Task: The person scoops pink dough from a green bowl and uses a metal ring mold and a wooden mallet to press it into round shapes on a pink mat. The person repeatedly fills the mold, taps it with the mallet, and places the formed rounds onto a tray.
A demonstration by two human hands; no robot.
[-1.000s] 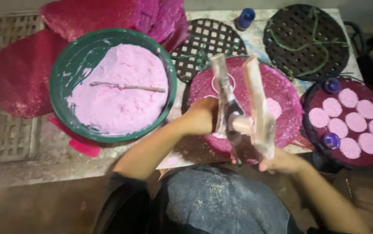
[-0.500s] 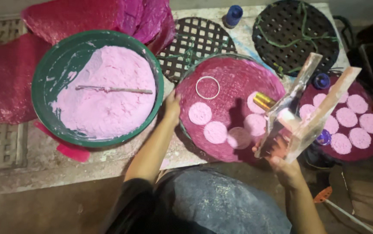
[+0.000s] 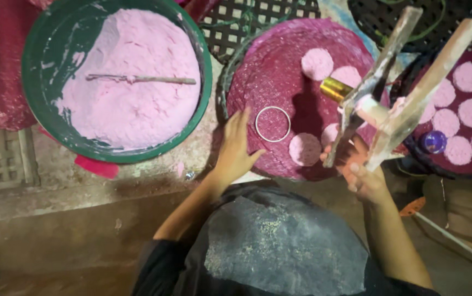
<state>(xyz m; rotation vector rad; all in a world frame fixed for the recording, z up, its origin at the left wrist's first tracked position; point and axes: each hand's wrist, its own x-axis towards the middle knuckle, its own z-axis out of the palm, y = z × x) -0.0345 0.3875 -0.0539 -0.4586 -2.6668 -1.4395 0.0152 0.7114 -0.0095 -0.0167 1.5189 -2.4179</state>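
Left hand (image 3: 236, 148) is down flat on the near edge of the round magenta woven tray (image 3: 279, 71), fingers spread wide and holding nothing, thumb tip just beside the thin white metal ring (image 3: 272, 124) lying on the tray. Right hand (image 3: 362, 172) is up over the tray's right edge, fingers wrapped tight round the foot of a powder-caked, two-armed wooden press (image 3: 397, 87), its arms splayed upward like a V. A short gold cylinder (image 3: 335, 89) pokes out on the press's left side. Pale pink round discs (image 3: 305, 149) dot the tray; one sits right beside the ring. To the right, a second dark tray (image 3: 411, 156) carries rows of similar discs, with a small blue cap (image 3: 433, 141) on its near rim. At the counter's left, a big green basin (image 3: 33, 98) heaped with pink powder, a thin stick (image 3: 140, 79) lying across it.
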